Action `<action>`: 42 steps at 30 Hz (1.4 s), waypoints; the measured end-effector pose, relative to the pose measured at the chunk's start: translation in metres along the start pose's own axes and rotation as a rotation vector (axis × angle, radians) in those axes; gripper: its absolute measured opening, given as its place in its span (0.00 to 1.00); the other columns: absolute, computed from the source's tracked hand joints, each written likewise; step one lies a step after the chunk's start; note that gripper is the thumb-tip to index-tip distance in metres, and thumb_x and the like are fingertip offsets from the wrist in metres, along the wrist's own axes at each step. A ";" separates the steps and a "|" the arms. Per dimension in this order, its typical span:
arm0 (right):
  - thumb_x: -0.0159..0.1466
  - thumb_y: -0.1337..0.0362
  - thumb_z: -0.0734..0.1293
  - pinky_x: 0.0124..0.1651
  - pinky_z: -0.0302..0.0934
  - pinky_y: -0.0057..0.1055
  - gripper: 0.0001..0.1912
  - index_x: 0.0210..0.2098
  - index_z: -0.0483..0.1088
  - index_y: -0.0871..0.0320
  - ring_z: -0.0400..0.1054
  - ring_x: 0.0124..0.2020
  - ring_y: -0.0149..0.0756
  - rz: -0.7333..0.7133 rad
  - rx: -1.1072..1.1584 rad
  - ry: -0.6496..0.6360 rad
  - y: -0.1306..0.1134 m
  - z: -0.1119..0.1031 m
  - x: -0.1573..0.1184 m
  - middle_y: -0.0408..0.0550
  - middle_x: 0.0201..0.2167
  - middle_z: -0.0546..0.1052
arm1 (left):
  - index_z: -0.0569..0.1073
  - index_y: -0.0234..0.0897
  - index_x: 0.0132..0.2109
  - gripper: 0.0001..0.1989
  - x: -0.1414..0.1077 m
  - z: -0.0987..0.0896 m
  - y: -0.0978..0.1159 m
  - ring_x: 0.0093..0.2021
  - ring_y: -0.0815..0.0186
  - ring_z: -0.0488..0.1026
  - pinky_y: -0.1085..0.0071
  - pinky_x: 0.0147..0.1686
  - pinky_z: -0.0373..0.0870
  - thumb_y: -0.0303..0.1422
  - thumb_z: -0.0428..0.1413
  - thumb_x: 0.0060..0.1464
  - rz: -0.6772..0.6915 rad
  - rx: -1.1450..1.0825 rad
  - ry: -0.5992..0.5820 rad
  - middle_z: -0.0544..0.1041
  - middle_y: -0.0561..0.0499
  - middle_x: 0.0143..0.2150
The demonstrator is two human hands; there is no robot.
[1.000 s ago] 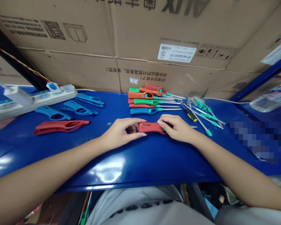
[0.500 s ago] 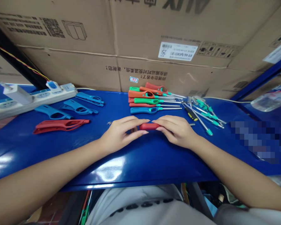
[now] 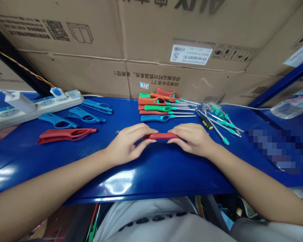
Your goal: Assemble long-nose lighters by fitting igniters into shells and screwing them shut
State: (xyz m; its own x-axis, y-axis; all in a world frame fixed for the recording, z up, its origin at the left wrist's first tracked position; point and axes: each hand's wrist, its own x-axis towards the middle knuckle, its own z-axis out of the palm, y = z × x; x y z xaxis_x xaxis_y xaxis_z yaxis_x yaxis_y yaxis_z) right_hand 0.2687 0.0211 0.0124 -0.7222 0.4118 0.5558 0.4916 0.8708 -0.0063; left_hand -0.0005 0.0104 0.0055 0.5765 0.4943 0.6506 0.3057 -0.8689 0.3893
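A red lighter handle (image 3: pixel 163 135) is held level above the blue table, one end in each hand. My left hand (image 3: pixel 131 143) pinches its left end between thumb and fingers. Its right end sits between the thumb and fingers of my right hand (image 3: pixel 192 138), which hides that part. Just beyond the hands lies a stack of lighters with metal rods, among them a blue one (image 3: pixel 154 118), a green one (image 3: pixel 156 108) and an orange one (image 3: pixel 151 101). A yellow and black screwdriver (image 3: pixel 206 122) rests to their right.
Blue handle shells (image 3: pixel 59 120) and a red shell (image 3: pixel 65 135) lie at left, by a white power strip (image 3: pixel 46 102). Metal rods with green ends (image 3: pixel 224 124) are at right. A large cardboard box (image 3: pixel 96 74) stands behind; a plastic bottle (image 3: pixel 293 102) is far right.
My right hand has shifted slightly right along the red handle, and more of the handle shows between my hands. My left hand has moved slightly left.
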 end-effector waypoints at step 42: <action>0.67 0.66 0.58 0.42 0.67 0.48 0.20 0.56 0.66 0.65 0.73 0.49 0.59 1.167 -0.507 -0.389 0.058 -0.040 -0.009 0.69 0.52 0.74 | 0.72 0.33 0.60 0.19 -0.006 0.008 -0.011 0.51 0.54 0.72 0.53 0.53 0.72 0.35 0.50 0.67 -0.272 0.280 -0.362 0.73 0.40 0.53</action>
State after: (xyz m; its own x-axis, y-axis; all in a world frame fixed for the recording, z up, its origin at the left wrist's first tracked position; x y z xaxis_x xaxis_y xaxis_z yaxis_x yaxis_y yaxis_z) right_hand 0.3228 0.0569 0.0404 0.1947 0.9671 0.1636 0.9781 -0.2039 0.0415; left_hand -0.0013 0.0169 -0.0076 0.6578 0.7050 0.2650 0.6423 -0.7088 0.2916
